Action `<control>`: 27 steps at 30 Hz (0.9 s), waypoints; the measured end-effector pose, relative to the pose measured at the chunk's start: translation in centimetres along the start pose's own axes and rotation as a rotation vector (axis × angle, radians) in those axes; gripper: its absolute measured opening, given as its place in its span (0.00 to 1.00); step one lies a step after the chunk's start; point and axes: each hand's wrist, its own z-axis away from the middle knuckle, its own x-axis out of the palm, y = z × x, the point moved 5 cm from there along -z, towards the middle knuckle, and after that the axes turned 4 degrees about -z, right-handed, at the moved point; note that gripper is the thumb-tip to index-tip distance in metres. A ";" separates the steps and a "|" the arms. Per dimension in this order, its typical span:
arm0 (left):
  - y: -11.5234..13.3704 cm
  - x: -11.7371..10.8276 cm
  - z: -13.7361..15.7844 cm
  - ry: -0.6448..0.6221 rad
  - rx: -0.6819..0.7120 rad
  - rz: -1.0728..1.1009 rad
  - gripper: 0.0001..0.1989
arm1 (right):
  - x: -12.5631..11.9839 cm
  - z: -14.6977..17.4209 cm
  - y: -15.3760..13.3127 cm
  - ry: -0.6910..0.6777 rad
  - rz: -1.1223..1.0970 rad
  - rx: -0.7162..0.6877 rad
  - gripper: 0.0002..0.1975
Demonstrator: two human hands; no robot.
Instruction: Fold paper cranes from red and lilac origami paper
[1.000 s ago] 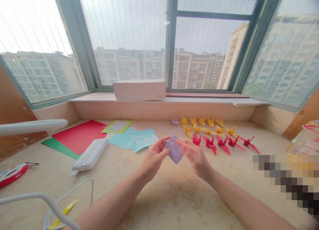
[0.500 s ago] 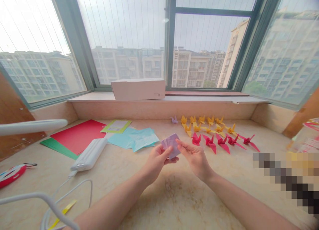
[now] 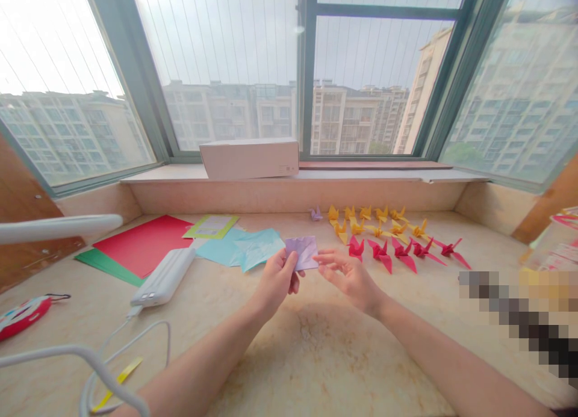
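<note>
A small folded piece of lilac origami paper (image 3: 303, 251), creased on its face, is held up above the counter. My left hand (image 3: 277, 278) grips its left side, thumb in front and fingers behind. At the paper's right edge is my right hand (image 3: 350, 278), its fingers stretched and apart, with the fingertips at or just beside the edge; whether they touch I cannot tell. Behind the hands stand a lilac paper crane (image 3: 315, 213), rows of yellow paper cranes (image 3: 378, 230) and a row of red paper cranes (image 3: 402, 253).
Light blue paper (image 3: 257, 248), red sheets (image 3: 144, 242) and green sheets (image 3: 106, 266) lie to the left. Nearer are a white power bank (image 3: 162, 277), its cable (image 3: 168, 339) and a red-and-white object (image 3: 24, 318). A white box (image 3: 250, 158) sits on the window ledge.
The lilac paper has turned so its long side lies nearly level, and shifted slightly left. My right fingers have loosened from their pinch and spread.
</note>
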 end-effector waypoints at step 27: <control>0.2 1.7 0.8 -0.250 0.059 -0.127 0.16 | -1.1 -0.6 1.4 0.114 -0.063 0.100 0.16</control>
